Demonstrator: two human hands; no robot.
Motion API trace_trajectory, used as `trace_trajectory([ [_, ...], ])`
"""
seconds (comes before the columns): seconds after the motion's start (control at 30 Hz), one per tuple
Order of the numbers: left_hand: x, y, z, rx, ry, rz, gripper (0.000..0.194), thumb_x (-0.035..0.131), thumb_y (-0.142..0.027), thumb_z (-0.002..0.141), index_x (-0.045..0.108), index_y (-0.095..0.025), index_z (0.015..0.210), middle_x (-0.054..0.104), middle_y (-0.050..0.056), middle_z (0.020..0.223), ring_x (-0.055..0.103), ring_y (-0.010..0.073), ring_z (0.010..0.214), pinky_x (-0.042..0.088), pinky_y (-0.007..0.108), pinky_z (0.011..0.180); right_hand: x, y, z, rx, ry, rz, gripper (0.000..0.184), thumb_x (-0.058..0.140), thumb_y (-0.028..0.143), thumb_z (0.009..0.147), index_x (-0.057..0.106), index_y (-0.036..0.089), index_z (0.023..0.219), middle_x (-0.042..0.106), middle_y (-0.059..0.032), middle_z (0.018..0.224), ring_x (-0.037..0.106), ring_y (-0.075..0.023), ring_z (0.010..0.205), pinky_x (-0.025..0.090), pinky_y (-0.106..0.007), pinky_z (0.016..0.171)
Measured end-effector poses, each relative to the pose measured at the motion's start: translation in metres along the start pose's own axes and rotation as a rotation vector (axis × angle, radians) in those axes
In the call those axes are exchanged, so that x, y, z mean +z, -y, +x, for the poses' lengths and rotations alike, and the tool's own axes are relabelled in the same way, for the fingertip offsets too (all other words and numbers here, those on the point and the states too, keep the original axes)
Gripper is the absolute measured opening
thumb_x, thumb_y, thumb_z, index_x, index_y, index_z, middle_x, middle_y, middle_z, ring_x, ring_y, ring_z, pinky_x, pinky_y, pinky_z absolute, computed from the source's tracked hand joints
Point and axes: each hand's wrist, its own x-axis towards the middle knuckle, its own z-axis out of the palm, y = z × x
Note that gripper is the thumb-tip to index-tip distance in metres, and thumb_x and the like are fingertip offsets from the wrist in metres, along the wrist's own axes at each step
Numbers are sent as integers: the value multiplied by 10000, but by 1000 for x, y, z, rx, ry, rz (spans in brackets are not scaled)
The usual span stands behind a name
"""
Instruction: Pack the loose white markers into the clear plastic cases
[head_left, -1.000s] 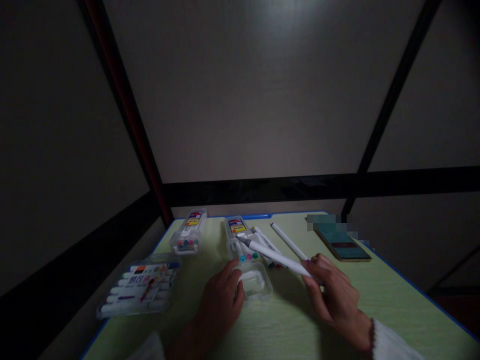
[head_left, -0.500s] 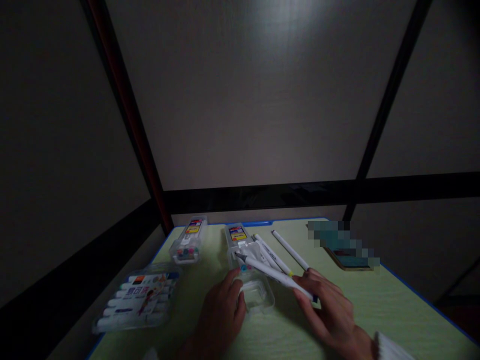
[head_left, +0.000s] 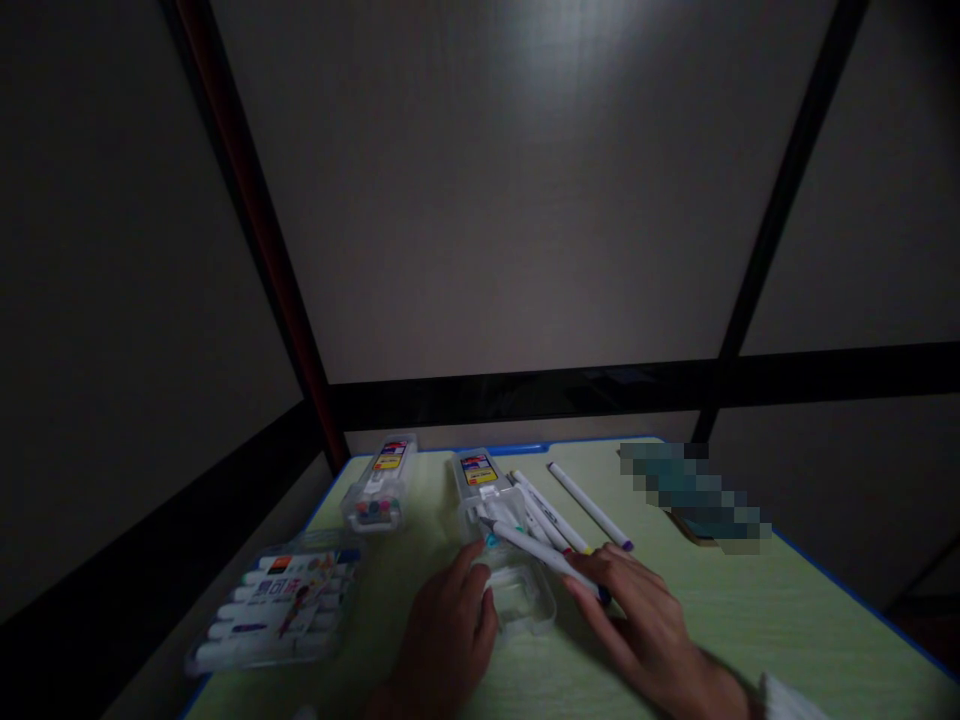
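Observation:
My right hand (head_left: 645, 630) grips a white marker (head_left: 536, 550) by its near end, and the marker's tip points into the open mouth of a clear marker case (head_left: 480, 490) lying on the pale green table (head_left: 750, 620). My left hand (head_left: 446, 635) rests on the table with its fingers touching the case's clear hinged lid (head_left: 521, 590). Several coloured marker caps show inside the case's mouth. Two or three more white markers (head_left: 544, 510) lie loose just right of the case, and another white marker (head_left: 589, 505) lies farther right.
A second clear marker case (head_left: 379, 480), shut, lies at the back left. A flat clear box of markers (head_left: 274, 600) sits near the table's left edge. A phone (head_left: 697, 525), partly blurred out, lies at the right. Dark frame bars and a wall stand behind the table.
My right hand has moved left and nearer with the marker, bringing its tip down to the case's mouth. The left hand stays at the lid. The camera view has shifted slightly.

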Motion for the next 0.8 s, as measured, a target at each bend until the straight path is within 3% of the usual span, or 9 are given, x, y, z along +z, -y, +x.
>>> trace_trajectory([
  [0.27,2,1,0,5,-28,33,193,412,-100,759,564,-196,830,637,74,1069,652,187,834,560,309,694,5,3,0,49,11,3,176,428,253,889,585,185,848,674,-38,699,650,-147,629,536,-249,586],
  [0.67,6,3,-1,10,-56,5,205,416,-112,770,557,-188,898,634,90,1077,649,203,864,563,328,714,9,8,0,50,9,-4,215,429,312,897,592,176,863,692,-31,708,670,-139,639,555,-242,643],
  [0.8,6,3,-1,14,-52,6,233,410,-105,765,552,-179,933,625,100,1097,650,203,872,566,328,714,12,9,-1,38,67,28,214,410,299,904,589,183,895,691,-33,735,670,-142,676,552,-238,668],
])
